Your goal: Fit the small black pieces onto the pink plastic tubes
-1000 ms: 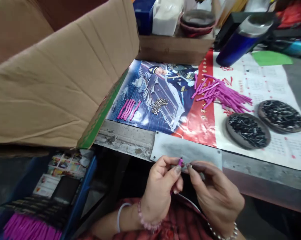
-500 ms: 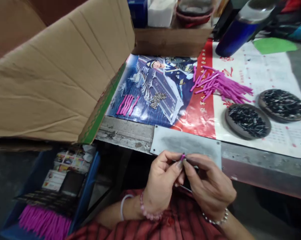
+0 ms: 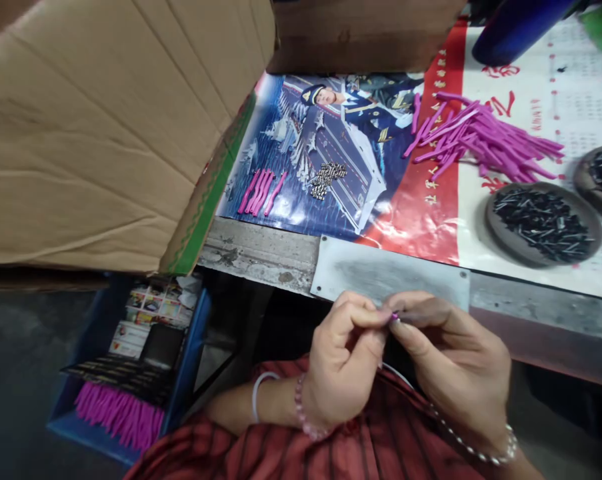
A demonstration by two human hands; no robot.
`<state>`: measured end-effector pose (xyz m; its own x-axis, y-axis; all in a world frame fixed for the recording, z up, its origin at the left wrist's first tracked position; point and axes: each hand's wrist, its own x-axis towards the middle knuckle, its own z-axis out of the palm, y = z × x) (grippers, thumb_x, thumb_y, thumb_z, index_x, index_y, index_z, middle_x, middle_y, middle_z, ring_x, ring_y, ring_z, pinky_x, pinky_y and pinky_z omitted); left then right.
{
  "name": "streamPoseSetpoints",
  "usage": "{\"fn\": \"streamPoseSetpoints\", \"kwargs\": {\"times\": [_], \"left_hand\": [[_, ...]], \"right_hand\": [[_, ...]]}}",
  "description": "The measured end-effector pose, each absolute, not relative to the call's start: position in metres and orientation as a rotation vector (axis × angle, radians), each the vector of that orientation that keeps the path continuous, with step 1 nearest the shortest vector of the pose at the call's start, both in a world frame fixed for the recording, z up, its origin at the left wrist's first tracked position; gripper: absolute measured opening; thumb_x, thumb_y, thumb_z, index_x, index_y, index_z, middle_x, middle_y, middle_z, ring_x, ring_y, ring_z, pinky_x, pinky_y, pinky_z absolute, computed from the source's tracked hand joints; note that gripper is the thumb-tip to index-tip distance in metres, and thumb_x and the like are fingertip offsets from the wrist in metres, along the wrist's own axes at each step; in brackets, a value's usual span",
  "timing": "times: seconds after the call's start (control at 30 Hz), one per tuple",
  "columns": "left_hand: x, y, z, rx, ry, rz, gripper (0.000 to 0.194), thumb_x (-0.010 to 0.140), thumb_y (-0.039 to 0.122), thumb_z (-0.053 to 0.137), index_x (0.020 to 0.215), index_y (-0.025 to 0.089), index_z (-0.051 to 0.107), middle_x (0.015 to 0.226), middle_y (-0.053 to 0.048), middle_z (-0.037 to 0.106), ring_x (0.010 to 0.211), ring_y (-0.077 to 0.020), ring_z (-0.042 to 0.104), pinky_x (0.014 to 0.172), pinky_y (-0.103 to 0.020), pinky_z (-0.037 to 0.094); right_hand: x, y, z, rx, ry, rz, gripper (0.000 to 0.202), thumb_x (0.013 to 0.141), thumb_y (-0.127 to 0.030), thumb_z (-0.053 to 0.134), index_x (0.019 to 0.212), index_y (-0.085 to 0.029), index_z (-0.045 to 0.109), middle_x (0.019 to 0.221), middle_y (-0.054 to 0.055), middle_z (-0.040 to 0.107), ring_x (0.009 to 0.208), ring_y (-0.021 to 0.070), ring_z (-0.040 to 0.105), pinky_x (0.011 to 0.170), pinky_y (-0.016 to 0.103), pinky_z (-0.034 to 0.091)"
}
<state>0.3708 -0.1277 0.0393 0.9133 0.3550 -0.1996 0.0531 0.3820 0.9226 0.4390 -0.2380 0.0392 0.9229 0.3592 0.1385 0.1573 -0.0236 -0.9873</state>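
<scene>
My left hand [image 3: 348, 363] is closed in a pinch around a thin magenta tube [image 3: 394, 317], of which only the tip shows between the fingertips. My right hand [image 3: 455, 360] meets it there, thumb and forefinger pressed together at that tip; any small part between them is too small to make out. Both hands are just in front of a pale metal plate [image 3: 391, 270] at the table's edge. Beyond the plate lie a short row of magenta tubes [image 3: 261, 193], a cluster of small metal pieces [image 3: 327, 179] and a larger pile of magenta tubes [image 3: 491, 137].
Round dishes of small dark metal parts stand at right, one nearer [image 3: 495, 230] and one farther [image 3: 583, 177]. A cardboard box [image 3: 105, 147] fills the left. Below it sits a blue bin [image 3: 198, 333] with more magenta tubes. A blue cylinder [image 3: 518, 30] is at the back.
The view has shifted closer and downward, so the dishes sit farther right. My hands stay together at the tube's tip, of which less magenta shows now.
</scene>
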Motion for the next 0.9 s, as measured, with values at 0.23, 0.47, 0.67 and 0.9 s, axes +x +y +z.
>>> {"fn": "streamPoseSetpoints", "kwargs": {"times": [0.23,0.47,0.67,0.9], "left_hand": [[0.377,-0.13,0.035,1.158,0.335,0.224,0.01,0.098,0.022,0.059,0.1,0.021,0.069,0.096,-0.003,0.055,0.059,-0.0066,0.048,0.053,-0.022,0.041],[0.383,-0.131,0.029,1.111,0.227,0.312,0.011,0.098,0.017,0.058,0.103,0.02,0.067,0.096,-0.001,0.052,0.058,-0.003,0.049,0.053,-0.017,0.042],[0.378,-0.133,0.031,1.264,0.232,0.359,0.015,0.097,0.013,0.058,0.104,0.021,0.068,0.095,-0.002,0.055,0.067,-0.0067,0.053,0.063,-0.022,0.047],[0.373,-0.135,0.033,1.39,0.197,0.431,0.019,0.096,0.008,0.056,0.103,0.022,0.066,0.096,-0.003,0.057,0.093,-0.0163,0.061,0.083,-0.03,0.049]], "right_hand": [[0.43,-0.239,0.038,-1.654,-0.323,0.056,0.013,0.087,-0.01,0.07,0.091,-0.022,0.069,0.091,0.003,0.071,0.083,0.0171,0.068,0.068,0.027,0.057],[0.434,-0.244,0.041,-1.702,-0.346,0.101,0.017,0.087,-0.01,0.07,0.094,-0.025,0.071,0.096,0.0,0.072,0.087,0.0151,0.069,0.074,0.024,0.057],[0.437,-0.25,0.041,-1.683,-0.351,0.131,0.014,0.085,-0.013,0.073,0.091,-0.025,0.073,0.092,0.001,0.072,0.085,0.0181,0.068,0.072,0.028,0.057],[0.436,-0.247,0.04,-1.655,-0.413,0.142,0.012,0.087,-0.01,0.07,0.089,-0.022,0.071,0.09,0.002,0.069,0.084,0.0171,0.066,0.07,0.027,0.055]]}}
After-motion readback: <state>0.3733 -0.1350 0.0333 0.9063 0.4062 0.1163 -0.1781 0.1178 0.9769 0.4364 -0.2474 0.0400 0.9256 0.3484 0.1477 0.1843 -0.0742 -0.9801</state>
